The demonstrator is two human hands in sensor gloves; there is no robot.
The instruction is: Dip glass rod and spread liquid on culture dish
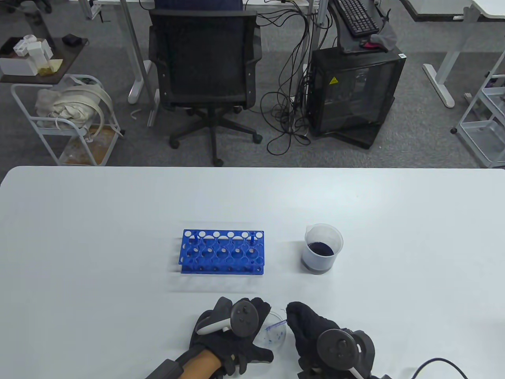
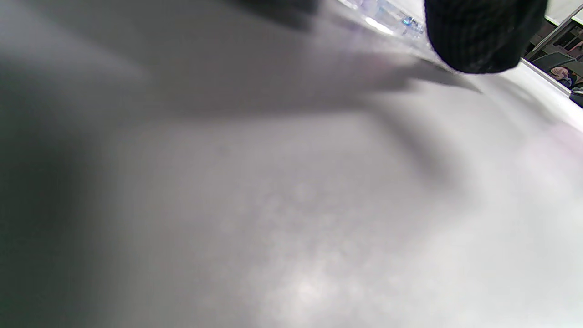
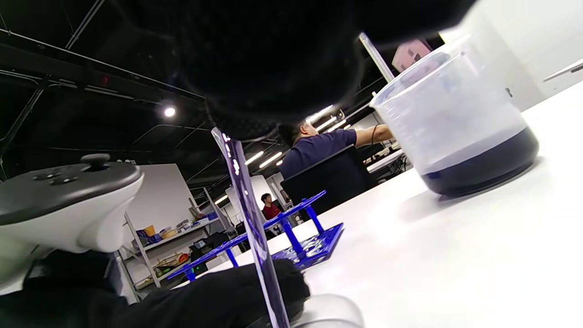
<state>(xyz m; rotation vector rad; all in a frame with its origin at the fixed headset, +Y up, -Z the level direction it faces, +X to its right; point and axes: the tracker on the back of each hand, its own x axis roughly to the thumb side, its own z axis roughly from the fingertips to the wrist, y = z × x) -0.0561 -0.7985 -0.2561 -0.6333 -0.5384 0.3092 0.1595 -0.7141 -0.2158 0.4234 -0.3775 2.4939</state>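
Note:
A clear culture dish [image 1: 272, 335] with blue streaks lies near the table's front edge between my hands. My left hand [image 1: 230, 335] rests on its left rim, fingers spread. My right hand [image 1: 311, 327] pinches a glass rod [image 1: 276, 325], wet with blue liquid, whose tip is over the dish. In the right wrist view the rod [image 3: 250, 218] slants down from my fingers [image 3: 255, 59] to the dish [image 3: 328, 312]. A beaker [image 1: 322, 249] of dark blue liquid stands behind, also shown in the right wrist view [image 3: 460, 123]. The left wrist view shows only blurred table and one fingertip [image 2: 483, 32].
A blue test tube rack [image 1: 222, 252] stands behind the left hand, to the left of the beaker; it also shows in the right wrist view [image 3: 291, 232]. A black cable [image 1: 438, 365] lies at the front right. The table [image 1: 98, 237] is white.

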